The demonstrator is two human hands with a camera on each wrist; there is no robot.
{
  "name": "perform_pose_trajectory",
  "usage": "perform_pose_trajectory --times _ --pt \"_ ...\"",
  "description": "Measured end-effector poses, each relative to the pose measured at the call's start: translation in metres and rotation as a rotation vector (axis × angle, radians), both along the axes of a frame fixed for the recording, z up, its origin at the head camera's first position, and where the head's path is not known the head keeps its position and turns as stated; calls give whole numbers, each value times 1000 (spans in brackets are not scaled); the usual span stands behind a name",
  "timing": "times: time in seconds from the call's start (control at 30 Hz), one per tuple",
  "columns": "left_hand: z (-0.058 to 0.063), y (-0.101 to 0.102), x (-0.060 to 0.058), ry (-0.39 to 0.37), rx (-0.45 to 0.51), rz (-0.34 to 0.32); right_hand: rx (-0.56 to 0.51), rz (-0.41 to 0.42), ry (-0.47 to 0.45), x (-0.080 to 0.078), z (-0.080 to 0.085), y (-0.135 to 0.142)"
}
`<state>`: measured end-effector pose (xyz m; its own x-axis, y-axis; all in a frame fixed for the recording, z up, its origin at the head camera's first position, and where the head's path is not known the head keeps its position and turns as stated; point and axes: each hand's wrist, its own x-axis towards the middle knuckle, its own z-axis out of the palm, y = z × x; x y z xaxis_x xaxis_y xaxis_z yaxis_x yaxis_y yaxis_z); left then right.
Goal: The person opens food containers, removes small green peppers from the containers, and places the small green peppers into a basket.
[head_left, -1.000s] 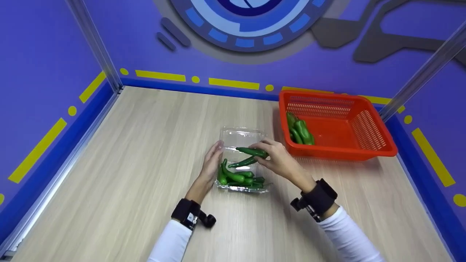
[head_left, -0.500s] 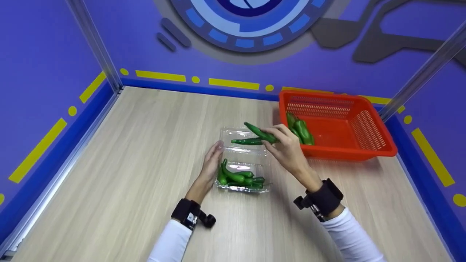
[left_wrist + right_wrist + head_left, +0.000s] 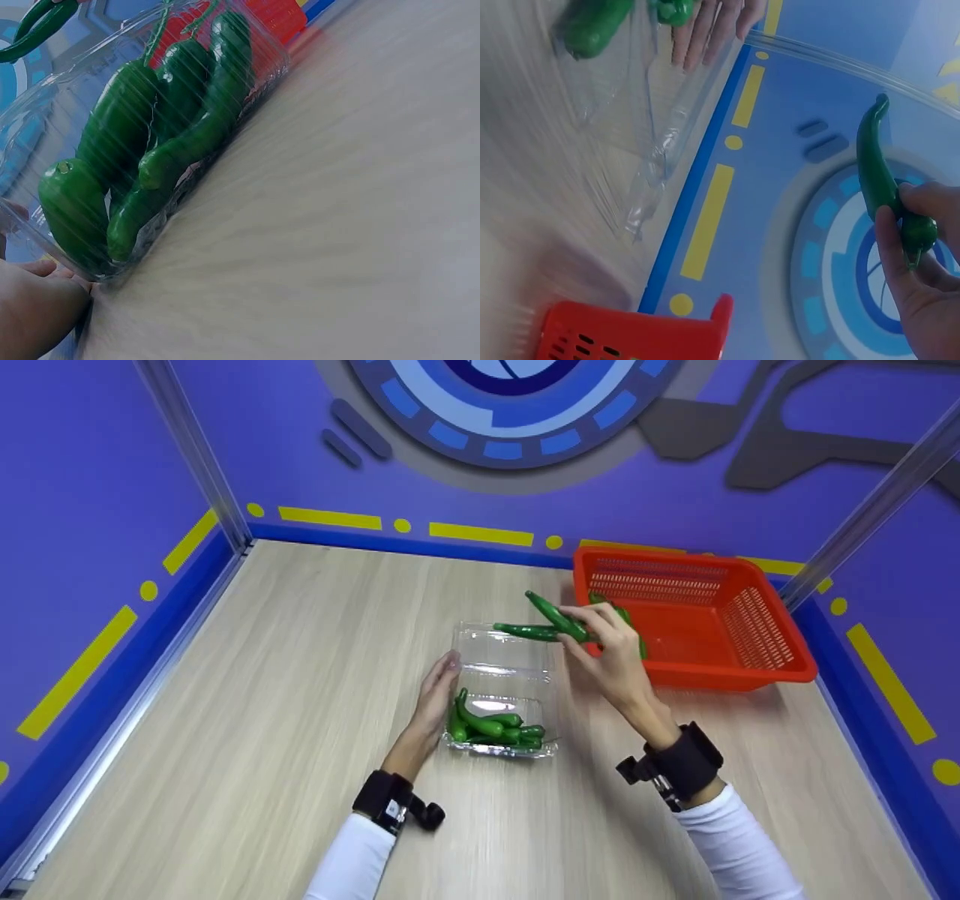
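Observation:
Two long green chili peppers [image 3: 553, 616] are pinched between the thumb and fingers of my right hand [image 3: 611, 656], raised beyond the container beside the basket's left edge. In the right wrist view one pepper [image 3: 871, 154] stands lengthwise and the other points its stem end at the camera. My left hand [image 3: 435, 694] rests with extended fingers along the left side of a clear plastic clamshell container [image 3: 495, 751]. Its lid [image 3: 499, 652] lies folded back, away from me. Several green peppers [image 3: 120, 112] lie inside the container's near half, seen through its wall in the left wrist view.
A red plastic basket [image 3: 720, 673] with slotted walls stands at the back right. Green peppers [image 3: 643, 647] in its left end are partly hidden behind my right hand. Blue panels [image 3: 480, 487] enclose the wooden table [image 3: 300, 675] at the back and sides.
My right hand has carried its two peppers up and rightward, from over the container to the basket's left edge. My left hand and the container have stayed in place.

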<state>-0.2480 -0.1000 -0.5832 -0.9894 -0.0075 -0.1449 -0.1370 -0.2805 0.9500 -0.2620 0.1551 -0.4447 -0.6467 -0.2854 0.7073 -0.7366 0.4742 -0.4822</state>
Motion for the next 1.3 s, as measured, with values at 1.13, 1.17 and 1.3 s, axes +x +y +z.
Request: perform_pose_trajectory --times 1.13,1.17,1.3 --pt "-1 -2 3 0 -31 -10 -301 -332 -93 -24 19 44" --pt "-1 -2 2 1 -30 -9 -295 -346 -93 -25 19 45" --pt "-1 -1 1 8 -17 0 -271 -401 -94 -30 15 49"
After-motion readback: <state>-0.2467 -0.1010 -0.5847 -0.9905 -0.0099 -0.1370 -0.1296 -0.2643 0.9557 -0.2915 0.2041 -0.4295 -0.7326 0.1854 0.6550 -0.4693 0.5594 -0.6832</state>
